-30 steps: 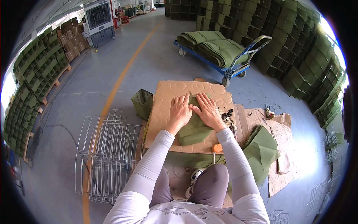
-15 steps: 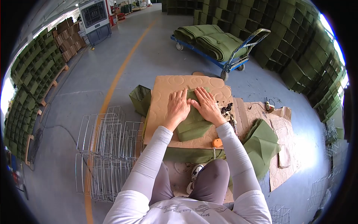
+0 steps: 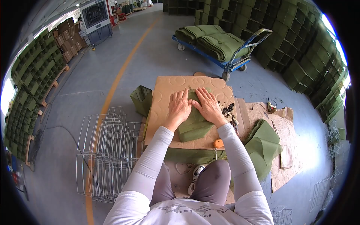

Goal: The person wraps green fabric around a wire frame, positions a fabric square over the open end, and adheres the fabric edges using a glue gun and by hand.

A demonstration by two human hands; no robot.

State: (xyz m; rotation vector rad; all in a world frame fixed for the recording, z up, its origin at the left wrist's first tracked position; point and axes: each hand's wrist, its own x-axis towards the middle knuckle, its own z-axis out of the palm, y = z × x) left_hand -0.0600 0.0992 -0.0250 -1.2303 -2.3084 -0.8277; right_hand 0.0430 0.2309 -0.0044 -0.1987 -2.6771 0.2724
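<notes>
A green fabric box-shaped piece (image 3: 195, 127) lies on a brown cardboard sheet (image 3: 165, 112) in front of me. My left hand (image 3: 179, 107) rests on its left edge, fingers stretched forward. Flat on its upper right part lies my right hand (image 3: 208, 107), with the fingers extended and the thumbs of both hands meeting. Neither hand is wrapped around anything. Near my right wrist is an orange tool or object (image 3: 218, 143), its kind unclear. Dark, charred-looking scraps (image 3: 228, 112) sit along the cardboard's right edge.
Wire frames (image 3: 108, 157) are stacked on the floor at left. An open green box (image 3: 141, 99) stands beside the cardboard. Green fabric sheets (image 3: 262, 146) lie at right. A blue trolley (image 3: 202, 50) carries folded green fabric (image 3: 221, 43). Stacked green boxes (image 3: 292, 41) line the right side.
</notes>
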